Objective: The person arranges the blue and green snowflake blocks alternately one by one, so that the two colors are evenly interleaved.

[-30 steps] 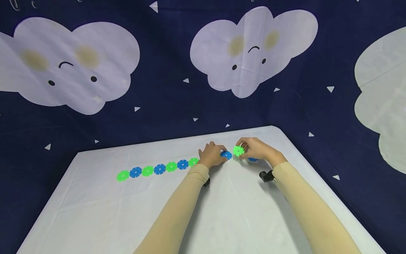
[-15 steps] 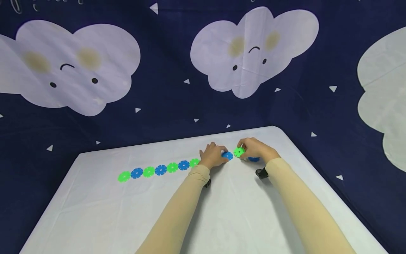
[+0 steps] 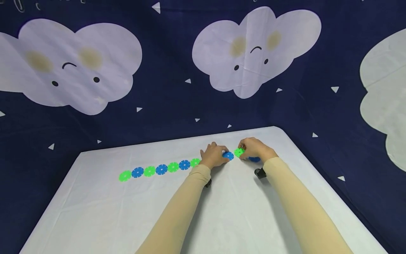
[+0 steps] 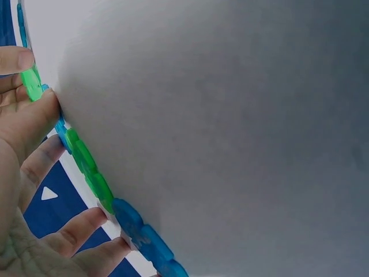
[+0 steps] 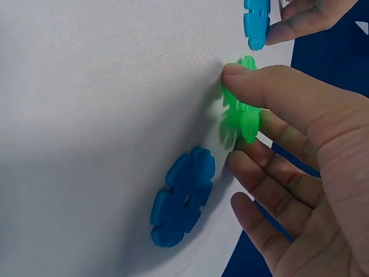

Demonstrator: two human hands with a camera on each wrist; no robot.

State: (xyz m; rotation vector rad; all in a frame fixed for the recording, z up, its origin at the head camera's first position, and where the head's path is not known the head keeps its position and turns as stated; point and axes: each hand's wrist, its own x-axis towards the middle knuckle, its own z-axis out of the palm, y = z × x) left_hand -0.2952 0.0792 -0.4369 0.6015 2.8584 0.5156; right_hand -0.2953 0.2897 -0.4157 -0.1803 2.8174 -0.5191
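Note:
My left hand (image 3: 214, 155) holds a blue notched plastic disc (image 3: 228, 155) between thumb and fingers, at the right end of a row of discs. My right hand (image 3: 254, 148) pinches a green notched disc (image 3: 239, 152) by its edge, just right of that blue disc. In the right wrist view the pinched green disc (image 5: 242, 104) casts a shadow on the cloth, and a gap parts it from the left hand's blue disc (image 5: 256, 23). Another blue disc (image 5: 183, 197) lies under my right hand, near its fingers. Part of the row is hidden behind my left hand.
Alternating green (image 3: 125, 176) and blue discs (image 3: 137, 172) stretch leftward in a slanting row. They lie on a white-covered table (image 3: 95, 211). A dark blue cloth (image 3: 168, 106) with cloud prints hangs behind its far edge.
My right hand and forearm have shifted slightly, and the green disc has come down a little, closer to the table. The left hand keeps its place on the blue disc.

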